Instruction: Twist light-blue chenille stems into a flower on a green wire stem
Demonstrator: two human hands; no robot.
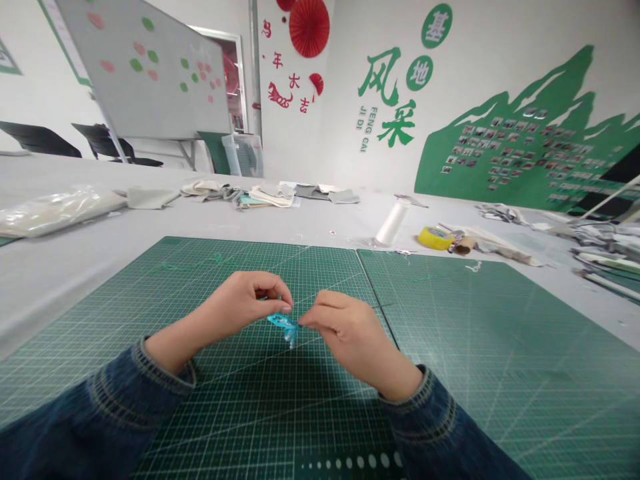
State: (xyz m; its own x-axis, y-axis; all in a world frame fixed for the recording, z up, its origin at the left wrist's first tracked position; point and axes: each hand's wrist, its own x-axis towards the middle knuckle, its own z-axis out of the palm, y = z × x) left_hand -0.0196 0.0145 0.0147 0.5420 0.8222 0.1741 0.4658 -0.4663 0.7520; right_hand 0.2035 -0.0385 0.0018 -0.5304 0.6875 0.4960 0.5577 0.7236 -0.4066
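Observation:
Between my two hands hangs a small bright blue ornament (285, 325) with a fanned, fringe-like lower end, held above the green cutting mat (210, 400). My left hand (253, 297) pinches its upper left part between thumb and fingers. Closed in a pinch too, my right hand (345, 327) has its fingertips at the right edge of the blue piece. Whether a fine thread or needle sits in those right fingertips is too small to tell. Loose green threads (215, 259) lie on the mat beyond my left hand.
A second cutting mat (500, 347) adjoins on the right. Behind the mats stand a white thread cone (393, 223) and a yellow tape roll (435, 238). Folded cloth pieces (270, 195) and a plastic-wrapped bundle (65, 210) lie farther back; scraps (600, 233) crowd the right side.

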